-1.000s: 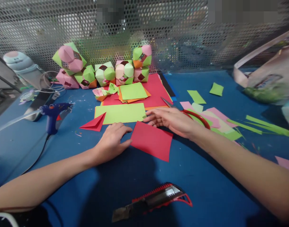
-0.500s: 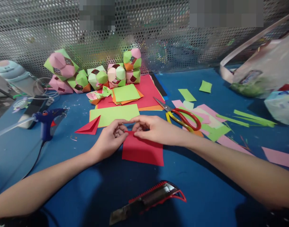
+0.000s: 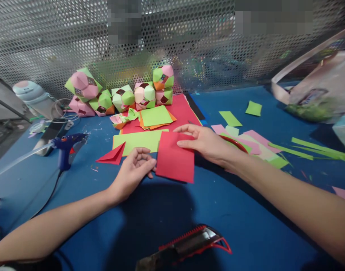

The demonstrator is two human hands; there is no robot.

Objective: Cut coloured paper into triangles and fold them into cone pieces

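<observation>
A red paper square (image 3: 174, 160) is raised off the blue table, pinched at its upper right between the thumb and fingers of my right hand (image 3: 203, 145). At the paper's lower left edge is my left hand (image 3: 137, 167), its fingers curled and thumb close to the paper; whether it grips the edge is hard to tell. A folded red piece (image 3: 112, 154) lies to the left, beside a light green sheet (image 3: 133, 142). Behind my right hand, the scissors (image 3: 236, 144) are mostly hidden.
A red cutter knife (image 3: 189, 242) lies in front. At left are a blue glue gun (image 3: 65, 150), a phone and a bottle (image 3: 34, 96). Folded paper balls (image 3: 123, 98) stand behind. Green and pink scraps (image 3: 254, 141) and a bag (image 3: 316, 90) are at right.
The red paper has been lifted and turned more upright. My right hand has moved right and up to the paper's upper right; my left hand has come away from the top edge. The view has shifted slightly.
</observation>
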